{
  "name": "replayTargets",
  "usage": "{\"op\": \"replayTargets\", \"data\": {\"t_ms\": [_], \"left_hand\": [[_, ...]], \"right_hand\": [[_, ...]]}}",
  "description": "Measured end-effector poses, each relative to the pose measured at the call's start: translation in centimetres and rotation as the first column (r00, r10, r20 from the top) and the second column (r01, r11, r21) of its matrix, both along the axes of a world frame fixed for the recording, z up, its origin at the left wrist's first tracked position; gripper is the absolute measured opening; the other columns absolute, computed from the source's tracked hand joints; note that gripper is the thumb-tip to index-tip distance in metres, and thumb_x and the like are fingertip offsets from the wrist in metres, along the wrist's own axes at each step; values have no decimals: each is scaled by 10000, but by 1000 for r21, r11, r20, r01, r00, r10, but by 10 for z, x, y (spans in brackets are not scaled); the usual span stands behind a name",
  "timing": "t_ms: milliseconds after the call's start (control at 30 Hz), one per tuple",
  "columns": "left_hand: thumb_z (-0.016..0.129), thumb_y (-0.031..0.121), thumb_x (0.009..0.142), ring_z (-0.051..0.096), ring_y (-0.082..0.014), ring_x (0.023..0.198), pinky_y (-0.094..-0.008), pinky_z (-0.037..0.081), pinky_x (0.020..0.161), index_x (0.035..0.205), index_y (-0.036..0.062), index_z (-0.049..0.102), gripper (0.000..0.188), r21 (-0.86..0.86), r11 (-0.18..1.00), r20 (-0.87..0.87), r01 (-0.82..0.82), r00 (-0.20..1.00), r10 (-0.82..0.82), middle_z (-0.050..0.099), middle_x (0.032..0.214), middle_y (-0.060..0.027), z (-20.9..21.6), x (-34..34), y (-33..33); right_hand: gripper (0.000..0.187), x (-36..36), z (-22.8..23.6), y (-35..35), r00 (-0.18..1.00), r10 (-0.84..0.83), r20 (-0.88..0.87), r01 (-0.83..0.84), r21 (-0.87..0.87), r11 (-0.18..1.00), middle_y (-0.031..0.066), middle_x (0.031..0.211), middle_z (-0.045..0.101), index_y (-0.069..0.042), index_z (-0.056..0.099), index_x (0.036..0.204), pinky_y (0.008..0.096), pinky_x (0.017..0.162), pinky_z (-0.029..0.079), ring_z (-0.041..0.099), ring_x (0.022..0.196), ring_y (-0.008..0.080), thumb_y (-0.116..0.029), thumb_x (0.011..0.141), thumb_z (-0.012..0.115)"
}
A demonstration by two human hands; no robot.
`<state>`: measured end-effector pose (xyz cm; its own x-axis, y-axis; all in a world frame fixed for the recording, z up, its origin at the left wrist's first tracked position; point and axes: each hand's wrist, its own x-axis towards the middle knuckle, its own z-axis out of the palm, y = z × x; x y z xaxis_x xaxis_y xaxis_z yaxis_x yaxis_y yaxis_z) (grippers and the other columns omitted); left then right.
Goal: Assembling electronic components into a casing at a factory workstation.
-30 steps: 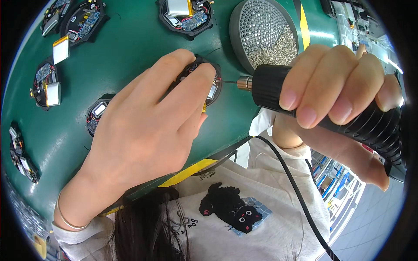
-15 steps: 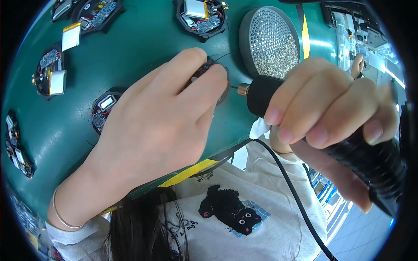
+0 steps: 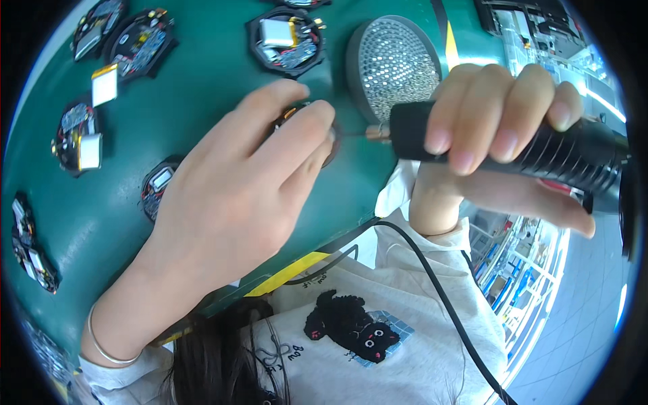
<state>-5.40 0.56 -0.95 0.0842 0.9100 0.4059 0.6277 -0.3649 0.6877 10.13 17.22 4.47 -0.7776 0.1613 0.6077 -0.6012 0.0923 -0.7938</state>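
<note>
Over the green work mat, my left hand [image 3: 226, 185] is closed around a round black electronic device housing [image 3: 286, 116], mostly hidden beneath the fingers. My right hand [image 3: 496, 125] wraps around a black electric screwdriver [image 3: 409, 131], which lies nearly level and points left. Its thin bit, blurred, reaches to the right edge of the held housing by my left fingertips; whether it touches a screw cannot be made out. Just beyond the screwdriver's tip stands a round grey dish [image 3: 385, 64] with a dimpled bottom and many tiny silver screws.
Similar open round housings with circuit boards lie about: one at the top [image 3: 287, 40], one beside my left wrist [image 3: 156, 189], others along the left. A white battery pouch [image 3: 104, 84] sits among them. The screwdriver's black cable [image 3: 439, 290] hangs past the yellow-taped table edge [image 3: 287, 273].
My right hand has raised the screwdriver's rear, so it lies more level, and its bit has come closer to the housing. The whole view has shifted slightly; my left hand keeps its grip.
</note>
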Motion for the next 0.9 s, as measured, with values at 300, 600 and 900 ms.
{"op": "replayTargets", "data": {"t_ms": [300,600,900], "left_hand": [[706,-7,652,566,-354,1043,-409,491,854,1003,-23,623,362,-48,998,-148,45,988,-51,535,1225,-186,11,-4,0],[716,11,691,564,-343,1076,-383,497,884,996,-13,626,320,-34,999,-135,-7,991,2,537,1224,-188,8,-7,2],[723,-4,677,568,-332,1087,-378,501,890,1017,-27,616,358,-69,998,-117,-6,993,-2,533,1226,-199,6,-3,-2]], "right_hand": [[1039,20,8,44,999,-35,23,28,257,966,94,996,578,-36,518,1219,386,672,515,601,795,247,-896,642,447],[1030,11,1,47,996,-79,28,71,232,970,92,984,581,-39,524,1211,383,664,514,602,786,241,-892,637,462],[1021,12,-5,42,996,-85,35,75,224,972,90,972,584,-43,530,1203,380,655,513,603,777,235,-889,633,476]]}}
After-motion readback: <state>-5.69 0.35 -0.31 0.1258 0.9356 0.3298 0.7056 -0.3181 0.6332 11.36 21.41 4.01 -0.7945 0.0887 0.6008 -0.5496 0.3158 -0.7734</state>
